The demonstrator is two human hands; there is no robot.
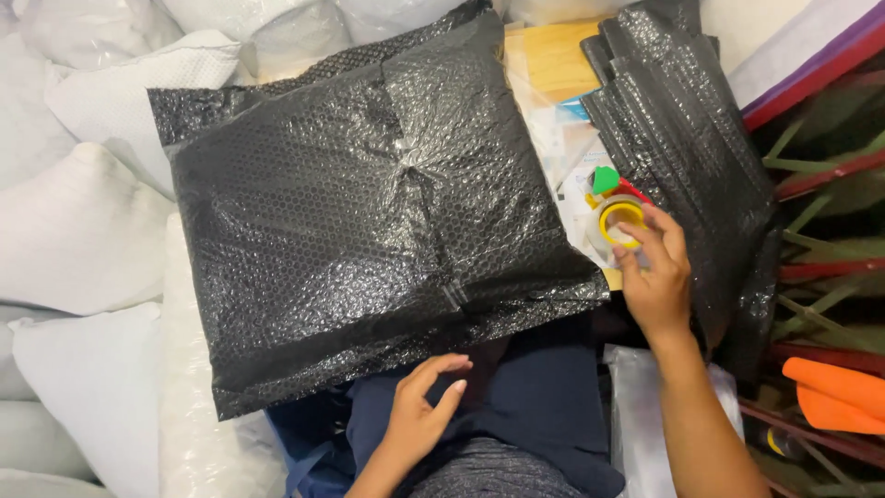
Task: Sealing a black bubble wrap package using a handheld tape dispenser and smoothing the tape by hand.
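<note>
— Head view first: what lay in the middle?
— Parcel (369,221) in black bubble wrap, big and flat, lay across the person's lap and reached onto the wooden surface (553,55), with clear tape crossing its top.
— And the right hand (656,277)?
— Its grip was closed on a tape roll (619,221) with a yellow core, fingers curled over the rim, just beside the parcel's right edge.
— The left hand (419,420)?
— It rested on dark blue cloth (535,406) just below the parcel's lower edge, fingers loosely apart, holding nothing.
— Anything around them?
— A stack of black bubble-wrap bags (682,129) stood right of the roll, white pillows (83,231) filled the left side, and something orange (834,392) lay at the far right.
</note>
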